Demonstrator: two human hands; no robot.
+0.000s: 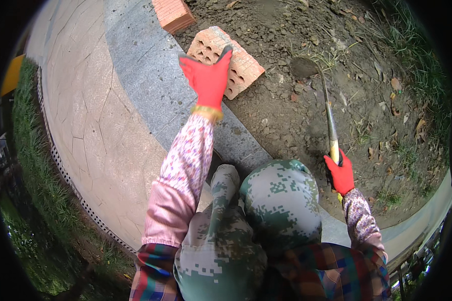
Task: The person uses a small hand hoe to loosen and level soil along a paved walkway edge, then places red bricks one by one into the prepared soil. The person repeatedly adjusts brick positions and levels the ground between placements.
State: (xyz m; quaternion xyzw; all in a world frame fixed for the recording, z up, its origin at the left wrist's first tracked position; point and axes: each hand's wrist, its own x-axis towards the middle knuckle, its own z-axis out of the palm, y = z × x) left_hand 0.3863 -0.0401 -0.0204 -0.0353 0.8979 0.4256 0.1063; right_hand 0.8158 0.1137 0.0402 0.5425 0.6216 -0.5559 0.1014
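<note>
My left hand (209, 77), in a red work glove with dark fingertips, is spread over a perforated clay brick (245, 69) that lies at the joint of soil and stone edging. Its thumb and fingers are apart; whether they touch the brick cannot be told. On the right, my right hand (340, 171), gloved the same way, is closed round the pale wooden handle of a small hand hoe (329, 120). The tool's dark metal head (304, 67) rests at the soil, right of the brick. Another clay brick (173, 15) stands beyond the first, at the top.
Grey stone edging (135, 56) runs between the paved path (83, 98) and the bare soil (286, 120). Grass (418, 56) and dry leaves border the soil at right. My knees in camouflage trousers (280, 195) are near the edging. A dotted strip (66, 175) and grass lie far left.
</note>
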